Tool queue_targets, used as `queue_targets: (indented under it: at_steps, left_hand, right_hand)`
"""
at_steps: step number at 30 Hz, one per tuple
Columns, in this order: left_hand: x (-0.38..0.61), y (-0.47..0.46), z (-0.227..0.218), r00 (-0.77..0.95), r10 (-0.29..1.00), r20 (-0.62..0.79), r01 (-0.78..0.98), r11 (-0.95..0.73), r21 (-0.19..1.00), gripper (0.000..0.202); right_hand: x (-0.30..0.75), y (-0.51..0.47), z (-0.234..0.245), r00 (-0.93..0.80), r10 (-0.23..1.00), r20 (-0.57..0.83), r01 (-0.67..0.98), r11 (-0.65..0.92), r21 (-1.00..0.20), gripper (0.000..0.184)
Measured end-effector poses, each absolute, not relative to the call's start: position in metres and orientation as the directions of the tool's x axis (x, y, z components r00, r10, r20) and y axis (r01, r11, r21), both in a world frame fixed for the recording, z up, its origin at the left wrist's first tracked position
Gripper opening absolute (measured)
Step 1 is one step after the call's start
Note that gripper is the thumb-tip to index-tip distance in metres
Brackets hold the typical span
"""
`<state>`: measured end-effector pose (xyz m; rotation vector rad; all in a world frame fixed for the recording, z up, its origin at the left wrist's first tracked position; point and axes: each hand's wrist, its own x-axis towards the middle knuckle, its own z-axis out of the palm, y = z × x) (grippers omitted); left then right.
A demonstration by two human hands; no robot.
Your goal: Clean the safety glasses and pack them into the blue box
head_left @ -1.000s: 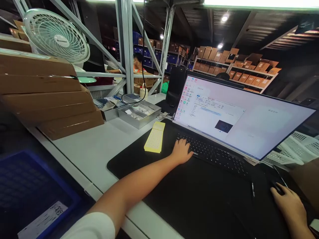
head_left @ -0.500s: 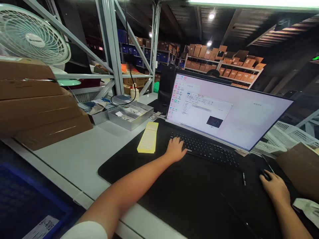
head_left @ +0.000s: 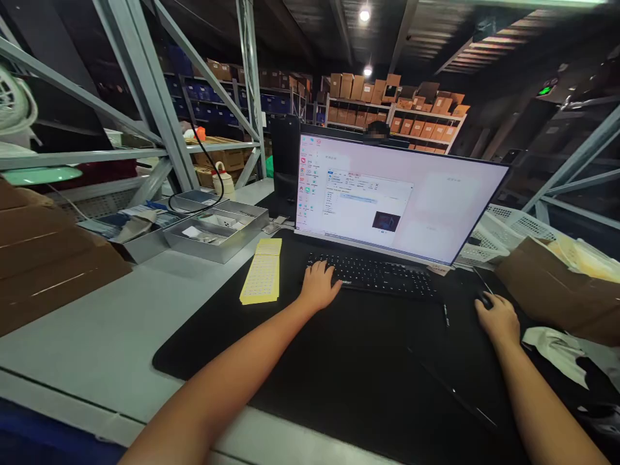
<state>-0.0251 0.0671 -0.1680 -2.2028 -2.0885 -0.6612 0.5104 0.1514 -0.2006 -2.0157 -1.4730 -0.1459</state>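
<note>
My left hand (head_left: 320,286) rests with its fingers spread over the left end of a black keyboard (head_left: 382,274). Off to the right, my right hand (head_left: 498,316) is curved over a dark computer mouse (head_left: 484,299), which it partly covers. Behind the keyboard stands a large monitor (head_left: 436,194), lit, with a window open among desktop icons. A stack of yellow label sheets (head_left: 261,274) lies left of my left hand. Between the keyboard and my right hand is a pen (head_left: 446,315). All of this is on a black desk mat (head_left: 329,361).
Grey trays of small items (head_left: 217,236) and a brown cardboard box (head_left: 53,265) stand at the left. White baskets (head_left: 491,239) and an open cardboard box (head_left: 537,278) are at the right. A thin dark rod (head_left: 455,391) lies on the mat. Another person's head (head_left: 378,131) shows behind the monitor.
The view has turned to the right, so the desk and monitor sit farther left in the picture. Both hands stay at the keyboard and the mouse.
</note>
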Motion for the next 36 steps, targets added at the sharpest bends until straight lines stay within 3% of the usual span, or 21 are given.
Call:
queue_targets:
  at_steps: [6,20,36]
  left_hand:
    - [-0.025,0.067,-0.169,-0.01,0.942,0.336,0.965,-0.08,0.251,0.057]
    - [-0.024,0.066,-0.164,0.004,0.947,0.323,0.97,-0.082,0.228,0.056]
    - [-0.025,0.068,-0.165,0.008,0.942,0.336,0.976,-0.081,0.204,0.054]
  right_hand:
    - [0.503,0.148,-0.195,0.346,0.838,0.421,0.885,-0.143,-0.443,0.059]
    - [0.499,0.148,-0.191,0.368,0.851,0.374,0.894,-0.213,-0.393,0.069]
    - [0.505,0.156,-0.198,0.369,0.84,0.397,0.89,-0.198,-0.41,0.056]
